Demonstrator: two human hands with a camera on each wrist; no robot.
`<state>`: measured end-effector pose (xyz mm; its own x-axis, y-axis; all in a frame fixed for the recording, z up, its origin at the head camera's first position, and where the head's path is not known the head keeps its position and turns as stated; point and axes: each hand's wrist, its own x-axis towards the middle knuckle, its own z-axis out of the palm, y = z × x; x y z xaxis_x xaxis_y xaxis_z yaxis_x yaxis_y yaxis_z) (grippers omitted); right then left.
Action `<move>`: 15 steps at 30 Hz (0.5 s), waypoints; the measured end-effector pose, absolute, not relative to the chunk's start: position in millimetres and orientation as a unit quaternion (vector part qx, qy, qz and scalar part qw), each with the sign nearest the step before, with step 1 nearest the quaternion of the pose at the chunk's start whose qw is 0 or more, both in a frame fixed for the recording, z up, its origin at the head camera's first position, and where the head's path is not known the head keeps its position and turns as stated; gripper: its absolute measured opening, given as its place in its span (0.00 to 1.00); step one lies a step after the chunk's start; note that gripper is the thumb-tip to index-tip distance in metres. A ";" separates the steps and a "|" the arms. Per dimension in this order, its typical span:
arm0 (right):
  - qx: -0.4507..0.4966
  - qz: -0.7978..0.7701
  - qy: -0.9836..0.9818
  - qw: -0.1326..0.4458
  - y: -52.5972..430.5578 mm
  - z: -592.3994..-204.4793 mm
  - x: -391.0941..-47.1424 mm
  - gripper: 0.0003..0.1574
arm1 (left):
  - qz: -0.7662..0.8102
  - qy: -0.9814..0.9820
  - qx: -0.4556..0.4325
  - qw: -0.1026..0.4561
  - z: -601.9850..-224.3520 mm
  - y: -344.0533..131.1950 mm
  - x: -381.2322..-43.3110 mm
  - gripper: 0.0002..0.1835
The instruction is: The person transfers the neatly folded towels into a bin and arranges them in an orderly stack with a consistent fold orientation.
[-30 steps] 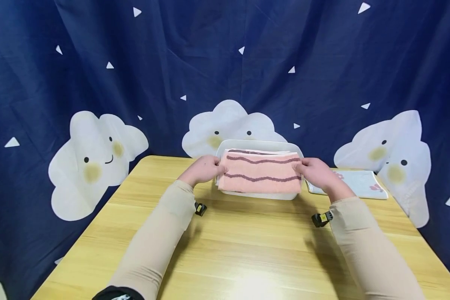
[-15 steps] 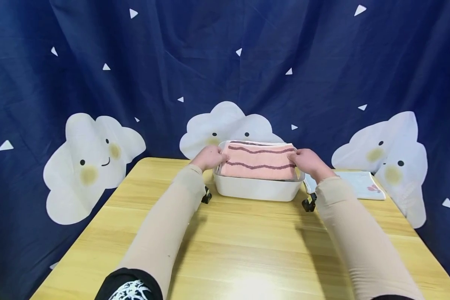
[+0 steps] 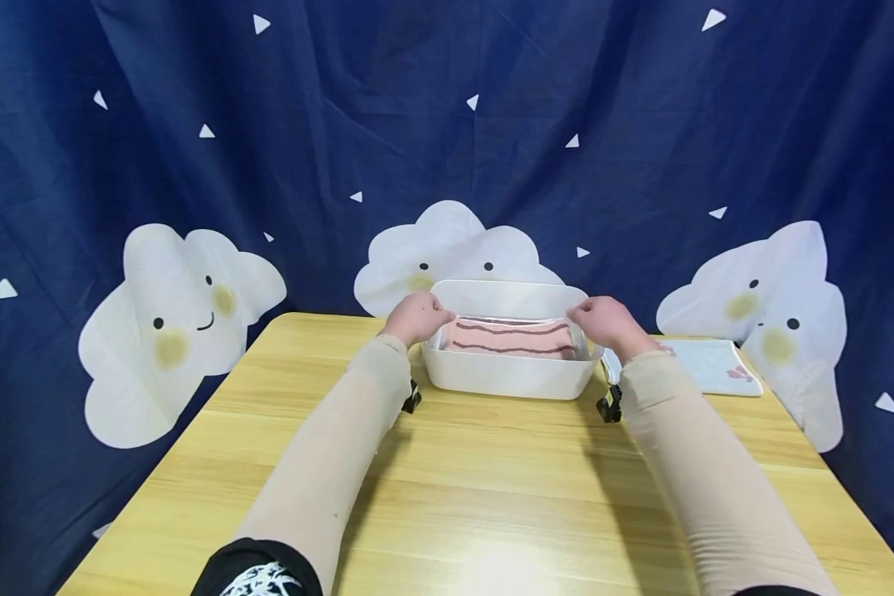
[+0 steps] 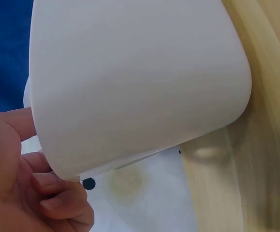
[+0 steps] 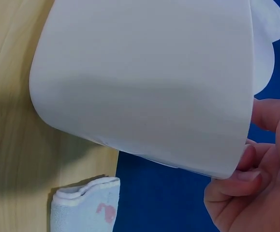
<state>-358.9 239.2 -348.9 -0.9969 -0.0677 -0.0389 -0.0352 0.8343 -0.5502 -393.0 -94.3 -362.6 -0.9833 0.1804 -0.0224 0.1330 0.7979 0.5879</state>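
Now both hands [image 3: 417, 318] [image 3: 608, 322] at end edges of bin [image 3: 508, 377], hold unclear; towel [image 3: 510, 339] inside; table [image 3: 507, 480] stretches in front.

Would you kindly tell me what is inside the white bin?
A pink cloth with wavy dark stripes lies inside the white bin; its underside and anything beneath it are covered.

The bin [image 3: 507, 378], towel [image 3: 510, 339] inside, sits on the table [image 3: 492, 472], cloth [image 3: 708, 366] at its right, curtain [image 3: 417, 124] behind
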 end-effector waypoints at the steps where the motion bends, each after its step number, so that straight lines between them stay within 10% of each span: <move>1: -0.024 -0.289 0.956 0.034 239.1 -349.3 -358.6 0.29 | 0.311 0.946 0.082 0.039 -363.1 -94.6 -393.3 0.22; 15: -0.023 -0.343 0.938 0.036 242.9 -349.2 -353.7 0.31 | 0.503 0.860 0.062 0.053 -371.0 -120.3 -399.9 0.17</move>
<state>-353.7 242.9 -349.2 -0.9962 -0.0690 -0.0523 -0.0190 0.7632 -0.6459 -399.9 -120.3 -371.0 -0.9867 0.1604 -0.0281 0.0541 0.4857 0.8725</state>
